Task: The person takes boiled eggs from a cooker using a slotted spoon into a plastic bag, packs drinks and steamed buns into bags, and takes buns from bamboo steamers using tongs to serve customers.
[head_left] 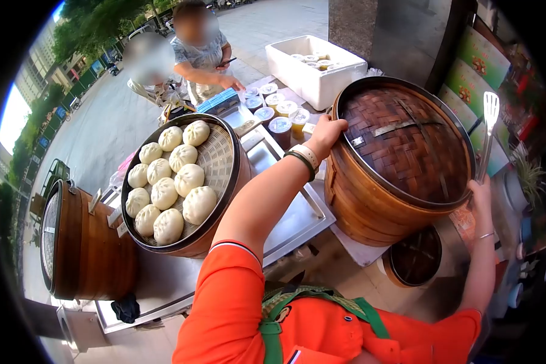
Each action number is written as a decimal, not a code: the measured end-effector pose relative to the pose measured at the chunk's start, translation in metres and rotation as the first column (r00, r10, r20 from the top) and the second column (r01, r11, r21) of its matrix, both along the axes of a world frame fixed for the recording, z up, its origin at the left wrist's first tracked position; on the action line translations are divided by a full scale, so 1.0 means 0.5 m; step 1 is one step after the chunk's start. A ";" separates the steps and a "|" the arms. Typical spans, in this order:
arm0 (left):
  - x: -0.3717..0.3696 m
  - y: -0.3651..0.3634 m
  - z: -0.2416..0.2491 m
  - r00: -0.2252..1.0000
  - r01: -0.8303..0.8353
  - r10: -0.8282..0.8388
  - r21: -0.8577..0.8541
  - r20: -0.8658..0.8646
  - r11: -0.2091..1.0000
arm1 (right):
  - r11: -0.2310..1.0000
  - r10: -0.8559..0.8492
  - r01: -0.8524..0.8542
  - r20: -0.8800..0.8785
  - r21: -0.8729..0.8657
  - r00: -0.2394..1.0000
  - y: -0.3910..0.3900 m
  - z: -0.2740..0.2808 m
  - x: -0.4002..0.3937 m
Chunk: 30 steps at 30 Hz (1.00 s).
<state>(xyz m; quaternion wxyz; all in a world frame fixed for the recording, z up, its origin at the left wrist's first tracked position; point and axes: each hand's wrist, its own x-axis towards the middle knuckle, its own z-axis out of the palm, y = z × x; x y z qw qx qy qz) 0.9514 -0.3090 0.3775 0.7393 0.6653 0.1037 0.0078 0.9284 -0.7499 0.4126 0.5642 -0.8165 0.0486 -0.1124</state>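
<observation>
My left hand (327, 134) grips the left rim of a large, stacked bamboo steamer (382, 212) topped by a dark woven lid (406, 139). At the right edge of the same steamer is my right hand (480, 193), its fingers closed around the handle of metal tongs (490, 121) that point upward. Left of my forearm stands an open steamer (224, 203) with several white buns (163, 193) on its woven mat. The buns lie mostly on the mat's left side, and its right part is bare.
Another steamer (97, 242) stands at the far left. Lidded drink cups (280, 128) and a white foam box (309, 73) are beyond the metal counter (285, 233). Two people (203, 60) stand across it. A round dark basket (415, 255) sits low at right.
</observation>
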 end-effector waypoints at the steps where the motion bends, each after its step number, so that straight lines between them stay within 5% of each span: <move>1: 0.002 0.001 -0.002 0.999 0.029 -0.029 0.011 0.031 1.000 | 1.000 0.002 -0.001 0.035 -0.007 0.999 -0.015 -0.004 0.007; 6: -0.086 0.001 0.129 0.986 -0.068 0.057 0.066 0.156 0.995 | 0.996 0.044 -0.058 0.181 0.075 0.983 -0.060 0.030 0.017; 13: -0.369 0.237 0.302 0.838 -0.337 0.245 0.109 0.487 0.935 | 0.921 0.292 -0.359 0.339 0.154 0.894 0.193 0.143 -0.020; 20: -0.892 0.573 0.411 0.618 -0.642 0.441 0.094 0.651 0.761 | 0.671 0.585 -0.713 0.448 0.203 0.677 0.799 0.257 -0.251; 24: -1.198 0.754 0.461 0.449 -0.850 0.655 0.064 0.608 0.523 | 0.413 0.804 -0.900 0.407 0.141 0.433 1.180 0.333 -0.389; 29: -1.464 0.939 0.470 0.219 -0.920 0.807 -0.160 0.549 0.358 | 0.099 0.936 -0.995 0.339 0.018 0.100 1.609 0.386 -0.564; 30: -1.514 0.998 0.468 0.180 -0.931 0.900 -0.225 0.398 0.286 | 0.064 0.946 -0.998 0.317 -0.003 0.060 1.669 0.395 -0.611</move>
